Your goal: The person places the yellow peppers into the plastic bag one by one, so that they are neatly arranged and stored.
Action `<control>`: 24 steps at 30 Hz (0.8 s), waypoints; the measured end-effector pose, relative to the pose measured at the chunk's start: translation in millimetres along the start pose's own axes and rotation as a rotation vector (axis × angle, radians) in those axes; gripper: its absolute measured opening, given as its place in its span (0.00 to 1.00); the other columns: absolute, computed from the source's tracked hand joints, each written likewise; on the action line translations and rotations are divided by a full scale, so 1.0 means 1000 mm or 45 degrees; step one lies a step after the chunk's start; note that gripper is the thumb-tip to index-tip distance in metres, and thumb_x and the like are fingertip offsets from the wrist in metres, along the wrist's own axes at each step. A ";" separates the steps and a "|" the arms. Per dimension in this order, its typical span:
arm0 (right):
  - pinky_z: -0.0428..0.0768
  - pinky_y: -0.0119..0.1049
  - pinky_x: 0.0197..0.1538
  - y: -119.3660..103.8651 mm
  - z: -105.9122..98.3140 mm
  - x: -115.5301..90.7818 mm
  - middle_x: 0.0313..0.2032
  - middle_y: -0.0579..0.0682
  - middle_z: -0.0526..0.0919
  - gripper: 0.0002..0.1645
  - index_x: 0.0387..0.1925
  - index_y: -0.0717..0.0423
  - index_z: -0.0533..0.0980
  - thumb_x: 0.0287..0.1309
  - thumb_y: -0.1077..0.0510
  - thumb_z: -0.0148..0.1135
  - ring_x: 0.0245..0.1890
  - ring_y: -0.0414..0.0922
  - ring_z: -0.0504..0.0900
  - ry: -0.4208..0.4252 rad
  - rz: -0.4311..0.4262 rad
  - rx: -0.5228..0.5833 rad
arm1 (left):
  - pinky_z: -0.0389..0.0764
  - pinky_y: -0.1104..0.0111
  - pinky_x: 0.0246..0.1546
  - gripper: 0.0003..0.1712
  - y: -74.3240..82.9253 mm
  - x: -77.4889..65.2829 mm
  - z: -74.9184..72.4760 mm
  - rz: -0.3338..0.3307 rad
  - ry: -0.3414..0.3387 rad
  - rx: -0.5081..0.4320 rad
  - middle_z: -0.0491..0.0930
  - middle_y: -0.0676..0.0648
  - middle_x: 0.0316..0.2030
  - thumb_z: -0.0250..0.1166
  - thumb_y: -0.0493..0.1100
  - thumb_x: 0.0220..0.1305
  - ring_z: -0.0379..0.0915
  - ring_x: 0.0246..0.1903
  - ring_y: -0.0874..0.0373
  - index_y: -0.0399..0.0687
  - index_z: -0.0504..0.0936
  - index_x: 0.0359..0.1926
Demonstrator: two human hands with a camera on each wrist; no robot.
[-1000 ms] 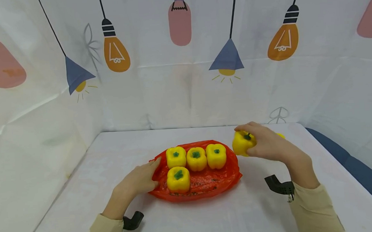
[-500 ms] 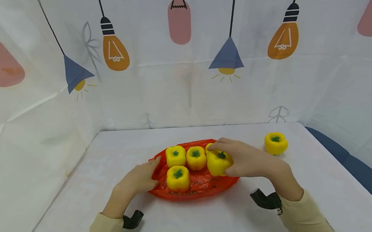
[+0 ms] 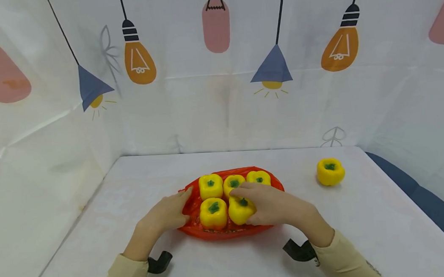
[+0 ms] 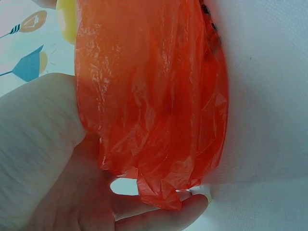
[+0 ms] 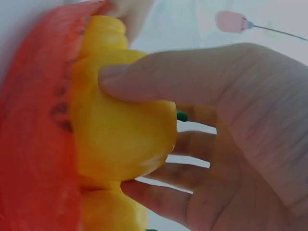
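Observation:
A red plastic bag (image 3: 228,235) lies spread in an oval on the table, with several yellow bell peppers sitting upright in it. My left hand (image 3: 169,211) holds the bag's left end; in the left wrist view, thumb and fingers sit either side of the crumpled plastic (image 4: 159,106). My right hand (image 3: 275,203) grips one bell pepper (image 3: 239,213) between thumb and fingers, in the front row beside another bell pepper (image 3: 213,214). The right wrist view shows the thumb pressed on this yellow pepper (image 5: 125,125), its green stem toward the palm. My right hand partly covers the back row.
One more yellow bell pepper (image 3: 330,171) stands alone on the white table (image 3: 364,214) at the back right. A white curtain (image 3: 190,115) printed with lamps hangs behind the table. A dark blue seat (image 3: 420,194) shows past the right edge.
My right hand has carried its bell pepper left from beyond the bag's right end into the front row. The lone pepper at the back right has come into full view. My left hand stays put.

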State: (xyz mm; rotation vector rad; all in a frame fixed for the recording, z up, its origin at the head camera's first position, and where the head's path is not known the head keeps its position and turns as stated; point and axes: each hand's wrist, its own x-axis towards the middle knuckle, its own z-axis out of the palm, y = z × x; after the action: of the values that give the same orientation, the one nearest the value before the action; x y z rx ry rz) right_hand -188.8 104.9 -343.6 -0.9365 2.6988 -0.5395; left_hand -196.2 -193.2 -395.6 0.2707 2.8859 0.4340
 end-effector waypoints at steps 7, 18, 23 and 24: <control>0.74 0.52 0.67 -0.002 0.010 0.007 0.69 0.48 0.70 0.38 0.67 0.38 0.71 0.54 0.52 0.72 0.69 0.49 0.69 -0.009 0.028 -0.075 | 0.67 0.44 0.69 0.45 -0.001 0.001 0.000 0.008 0.001 0.004 0.66 0.42 0.72 0.67 0.46 0.60 0.64 0.70 0.42 0.46 0.59 0.76; 0.81 0.45 0.59 -0.002 0.010 0.005 0.61 0.49 0.73 0.38 0.66 0.37 0.72 0.52 0.54 0.73 0.56 0.45 0.73 0.035 0.010 -0.192 | 0.66 0.43 0.69 0.45 -0.001 0.001 0.000 0.009 0.001 0.023 0.67 0.42 0.72 0.67 0.46 0.60 0.64 0.70 0.41 0.46 0.59 0.76; 0.79 0.49 0.62 -0.002 0.011 0.007 0.64 0.50 0.72 0.38 0.66 0.38 0.71 0.53 0.53 0.73 0.61 0.47 0.72 0.025 0.038 -0.156 | 0.66 0.43 0.69 0.44 0.000 0.001 0.001 0.009 0.003 0.019 0.67 0.41 0.72 0.66 0.45 0.60 0.64 0.70 0.41 0.45 0.59 0.76; 0.79 0.50 0.62 -0.002 0.011 0.007 0.64 0.50 0.72 0.39 0.66 0.38 0.70 0.53 0.52 0.73 0.61 0.48 0.73 0.025 0.047 -0.157 | 0.67 0.43 0.69 0.44 0.000 0.001 0.001 0.009 0.003 0.017 0.67 0.41 0.71 0.66 0.45 0.60 0.64 0.70 0.41 0.45 0.59 0.76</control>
State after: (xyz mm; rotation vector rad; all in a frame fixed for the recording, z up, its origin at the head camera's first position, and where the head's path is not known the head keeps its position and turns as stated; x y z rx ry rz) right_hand -189.4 95.6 -353.7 -0.9139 2.7882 -0.3811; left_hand -197.1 -193.1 -396.4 0.2833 2.8923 0.4167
